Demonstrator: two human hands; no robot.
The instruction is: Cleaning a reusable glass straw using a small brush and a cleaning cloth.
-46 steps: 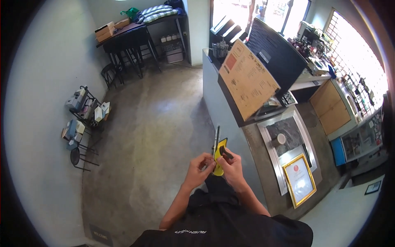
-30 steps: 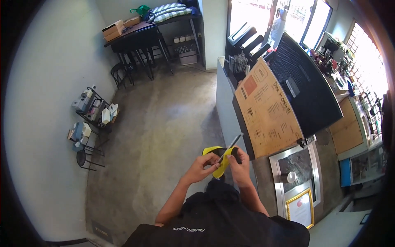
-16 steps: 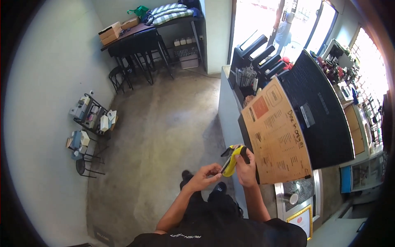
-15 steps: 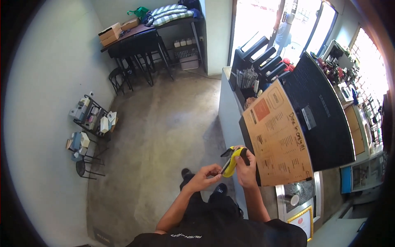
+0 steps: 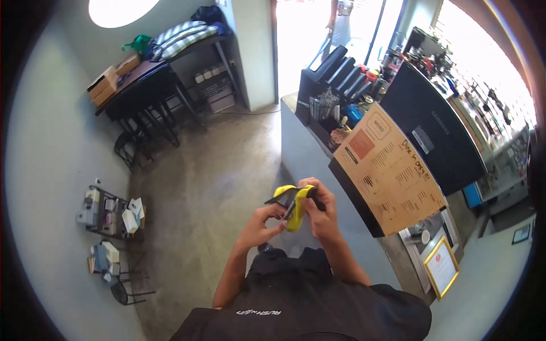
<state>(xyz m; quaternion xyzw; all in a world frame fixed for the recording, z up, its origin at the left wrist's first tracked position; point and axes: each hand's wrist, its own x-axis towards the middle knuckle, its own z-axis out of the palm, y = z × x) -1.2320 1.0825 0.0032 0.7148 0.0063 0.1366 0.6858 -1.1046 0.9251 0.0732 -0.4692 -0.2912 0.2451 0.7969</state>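
Note:
A yellow-and-black hand tool [image 5: 296,211] is up in front of my chest, with a dark flap and a greyish bar across it. Its exact kind I cannot make out. My right hand [image 5: 323,213] wraps round its black end from the right. On the other side, my left hand [image 5: 263,227] has its thumb and fingers pinched at the bar, close to the yellow body. The fingertips partly cover the tool's middle.
At my right stands a grey counter [image 5: 307,148] with a brown menu board [image 5: 387,170], a black monitor [image 5: 435,133] and a gold-framed paper [image 5: 442,267]. A shelf with boxes [image 5: 111,213] lines the left wall; a dark table [image 5: 139,85] stands at the back left.
My view has swung rightward. Both hands have come up a little with the tool, which has turned so that its dark flap shows more.

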